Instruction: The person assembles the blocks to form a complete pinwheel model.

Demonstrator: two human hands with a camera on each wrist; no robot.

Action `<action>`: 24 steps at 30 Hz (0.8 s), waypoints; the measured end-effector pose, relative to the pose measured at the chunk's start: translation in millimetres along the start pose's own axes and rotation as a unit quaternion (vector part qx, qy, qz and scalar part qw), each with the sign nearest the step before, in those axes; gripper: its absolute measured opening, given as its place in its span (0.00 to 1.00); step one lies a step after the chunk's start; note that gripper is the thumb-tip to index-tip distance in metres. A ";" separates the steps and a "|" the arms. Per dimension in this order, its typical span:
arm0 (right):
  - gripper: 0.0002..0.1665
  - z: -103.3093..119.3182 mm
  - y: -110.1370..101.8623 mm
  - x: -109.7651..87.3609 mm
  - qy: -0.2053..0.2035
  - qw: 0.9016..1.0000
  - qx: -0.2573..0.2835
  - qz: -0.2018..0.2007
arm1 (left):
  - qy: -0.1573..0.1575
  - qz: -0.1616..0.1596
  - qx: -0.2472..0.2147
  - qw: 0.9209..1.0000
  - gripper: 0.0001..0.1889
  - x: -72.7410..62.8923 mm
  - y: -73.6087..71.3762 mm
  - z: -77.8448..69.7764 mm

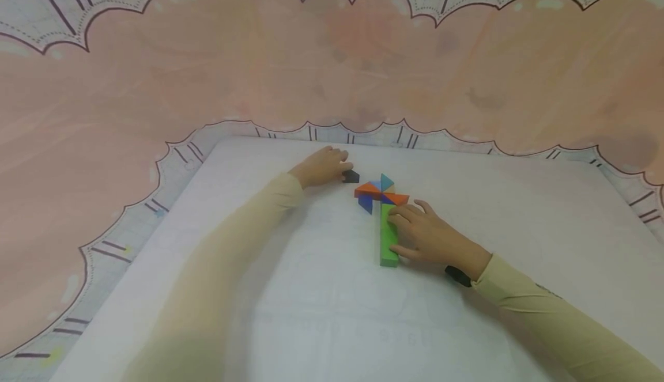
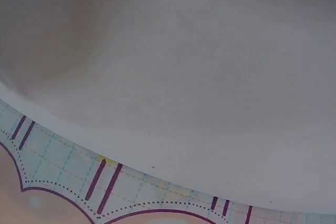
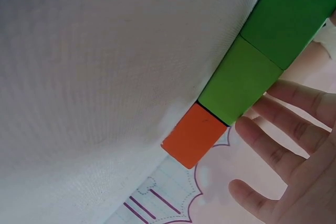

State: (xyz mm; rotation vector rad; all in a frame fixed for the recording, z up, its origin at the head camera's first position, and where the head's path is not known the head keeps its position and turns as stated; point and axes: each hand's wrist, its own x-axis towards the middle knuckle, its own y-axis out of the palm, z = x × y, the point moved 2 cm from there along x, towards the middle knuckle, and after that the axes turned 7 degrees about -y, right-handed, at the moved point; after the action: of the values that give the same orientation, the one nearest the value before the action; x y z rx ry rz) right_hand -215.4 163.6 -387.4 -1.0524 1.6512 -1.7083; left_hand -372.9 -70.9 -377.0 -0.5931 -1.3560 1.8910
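Blocks lie in a pinwheel shape on the white table, with orange triangles (image 1: 369, 188), light blue triangles (image 1: 386, 183) and a blue block (image 1: 365, 203) around its centre. Below it runs a stem of green blocks (image 1: 388, 244), in two shades in the right wrist view beside an orange block (image 3: 194, 136). My right hand (image 1: 427, 235) rests along the stem's right side, its fingers extended and fingertips at the green edge. Up and left of the pinwheel, my left hand (image 1: 323, 167) is low over the table, fingertips at a small dark piece (image 1: 351, 177). The left wrist view misses that hand.
The white tabletop (image 1: 311, 313) spreads around the blocks. A patterned border (image 1: 321, 133) lines its far edge, before a pinkish backdrop (image 1: 311, 65). A dark device (image 1: 458, 276) sits under my right wrist.
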 end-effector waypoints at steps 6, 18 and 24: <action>0.33 0.2 -0.3 -1.5 -0.004 1.000 0.000 -0.008 | 0.001 -0.008 -0.008 1.000 0.16 -14.2 3.2 1.1; 0.33 0.3 -2.2 -1.4 -0.009 1.000 0.002 -0.013 | -0.009 0.011 -0.035 0.999 0.20 -42.1 -10.8 -18.9; 0.33 0.7 -1.8 -1.6 -0.011 1.000 0.000 -0.014 | -0.015 0.027 -0.043 0.999 0.17 -53.9 -18.3 -29.0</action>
State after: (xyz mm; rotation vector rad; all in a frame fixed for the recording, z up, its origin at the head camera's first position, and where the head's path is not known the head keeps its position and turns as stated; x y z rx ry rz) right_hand -213.7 164.7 -385.9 -1.0946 1.6310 -1.7080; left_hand -312.7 -91.6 -372.0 -0.6529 -1.4603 1.8979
